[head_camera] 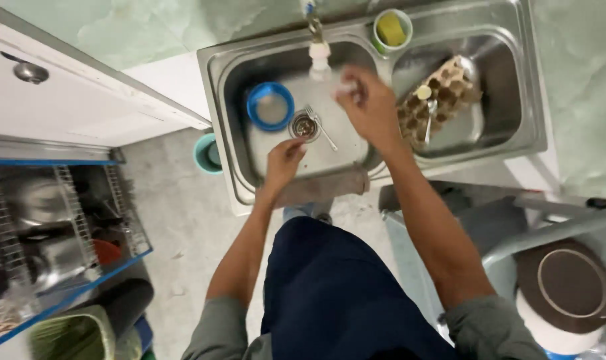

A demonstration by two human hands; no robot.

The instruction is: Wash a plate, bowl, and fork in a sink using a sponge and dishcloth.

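Note:
I look straight down into a steel double sink (223, 100). My left hand (284, 160) reaches into the left basin, fingers curled close to the round drain strainer (305, 127); I cannot tell whether it grips anything. A fork (323, 127) lies beside the strainer. My right hand (368, 107) is raised over the basin under the tap (318, 50), blurred, fingers closed on a small pale thing (348, 85) I cannot identify. A blue bowl (270, 105) sits at the basin's left.
The right basin holds a cardboard egg tray (443, 93) and a spoon (429, 120). A green cup with a yellow sponge (392, 30) sits on the rim. A dish rack (56, 227) stands left, a teal bucket (208, 153) below the sink, a round brown lid (564, 287) at right.

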